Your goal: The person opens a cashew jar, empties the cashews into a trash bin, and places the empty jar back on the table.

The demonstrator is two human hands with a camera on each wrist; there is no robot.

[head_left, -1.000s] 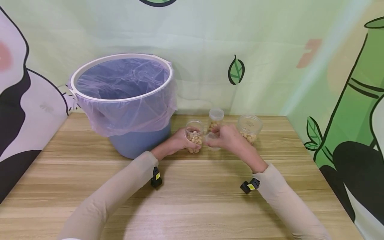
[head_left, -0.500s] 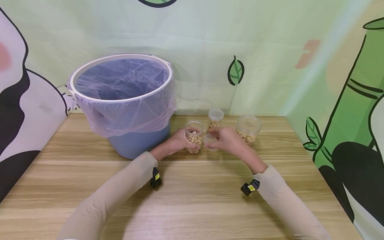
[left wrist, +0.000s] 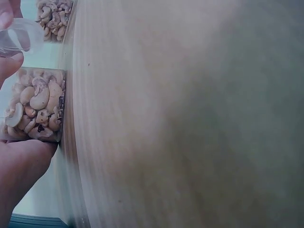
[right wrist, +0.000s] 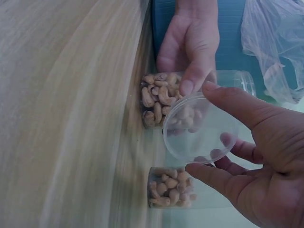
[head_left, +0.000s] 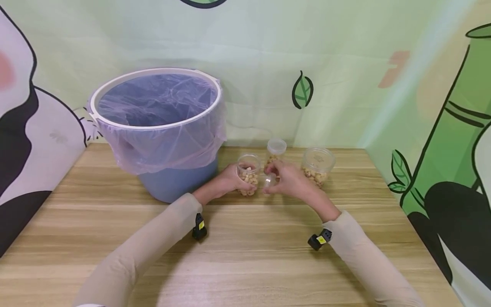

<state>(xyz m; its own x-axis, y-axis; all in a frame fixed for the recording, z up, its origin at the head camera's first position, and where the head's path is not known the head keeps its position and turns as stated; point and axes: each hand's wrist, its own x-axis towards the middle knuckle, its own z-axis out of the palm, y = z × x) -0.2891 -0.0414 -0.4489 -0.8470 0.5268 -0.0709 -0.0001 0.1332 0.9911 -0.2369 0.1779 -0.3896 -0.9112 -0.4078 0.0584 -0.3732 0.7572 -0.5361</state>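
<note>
one jar (head_left: 249,174) gripped by left hand (head_left: 230,178) — right hand (head_left: 289,178) pinches lid (right wrist: 202,130) by edge — wide tabletop (head_left: 249,260) in front

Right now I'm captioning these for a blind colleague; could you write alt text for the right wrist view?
The right hand holds a clear lid by its rim, in front of a nut jar gripped by the left hand. In this sideways-turned view, a second jar of nuts is below, the table at left, and a blue bin with a bag at top.
</note>
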